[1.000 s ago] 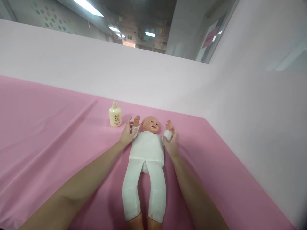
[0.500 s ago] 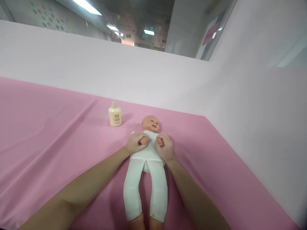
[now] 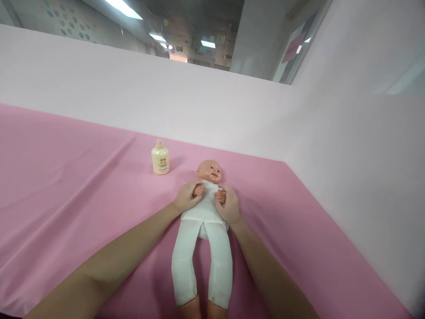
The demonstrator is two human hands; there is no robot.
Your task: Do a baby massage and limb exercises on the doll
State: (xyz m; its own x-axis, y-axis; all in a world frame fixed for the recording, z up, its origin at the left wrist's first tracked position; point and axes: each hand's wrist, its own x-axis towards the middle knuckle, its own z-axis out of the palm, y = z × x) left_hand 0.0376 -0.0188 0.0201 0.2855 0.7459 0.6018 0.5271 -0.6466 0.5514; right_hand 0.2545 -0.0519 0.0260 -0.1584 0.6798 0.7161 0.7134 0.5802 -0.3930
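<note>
A baby doll (image 3: 204, 230) in a white suit lies face up on the pink cloth (image 3: 66, 190), head toward the wall and legs toward me. My left hand (image 3: 186, 196) is closed around the doll's right arm and holds its small hand over the chest. My right hand (image 3: 227, 204) grips the doll's left arm the same way, beside the other. The two doll hands sit close together on its chest, a little apart.
A small cream bottle (image 3: 160, 157) with a dark label stands upright on the cloth, up and left of the doll's head. A pale pink wall (image 3: 212, 110) rises behind and along the right side.
A second ago the doll's arms were spread out to its sides in my hands. I brought both arms in over its chest; since half a second ago they have shifted only slightly.
</note>
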